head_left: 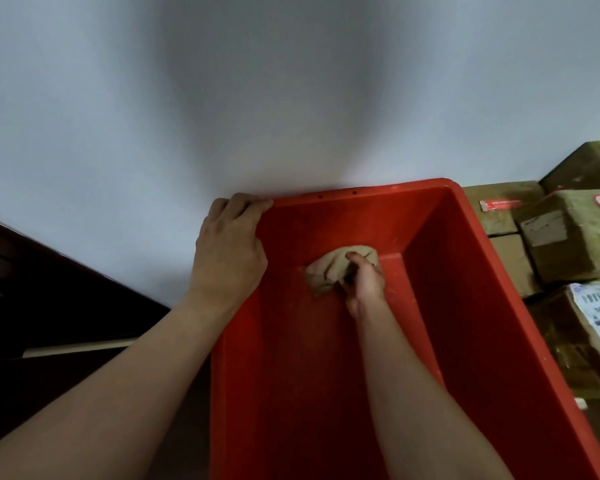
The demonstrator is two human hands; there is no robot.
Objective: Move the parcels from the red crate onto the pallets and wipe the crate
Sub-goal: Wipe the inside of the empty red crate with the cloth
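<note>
Head view: the red crate (465,306) fills the lower centre & right of the frame, open top toward us, far rim right up against the pale wall (222,98). Its inside walls show faint pale scuffs & specks. On the crate floor near the far end, approx frame centre, sits a crumpled beige cloth (326,271). The R hand (366,284) is down inside the crate w/ fingers curled round that cloth, gripping it & holding it on the bottom, close to where floor meets far wall. Its forearm runs back to the lower edge of the frame.

The L hand (229,244) is at the crate's far-left corner, just left of centre. Its fingers are hooked over the rim there, so it grips the crate itself. That forearm crosses the lower left of the frame.

Outside the crate, along the right edge of the frame, brown cardboard parcels (568,237) are stacked & touching one another, just beside the crate's right wall. An upper one carries a red-&-white sticker. The lowest parcel (568,327) has a white shipping label w/ a barcode. Can't tell what they rest on.

At the left edge, below the wall, there's a dark brown surface (49,289), too dim to identify, w/ a pale strip (80,347) lying across it.
</note>
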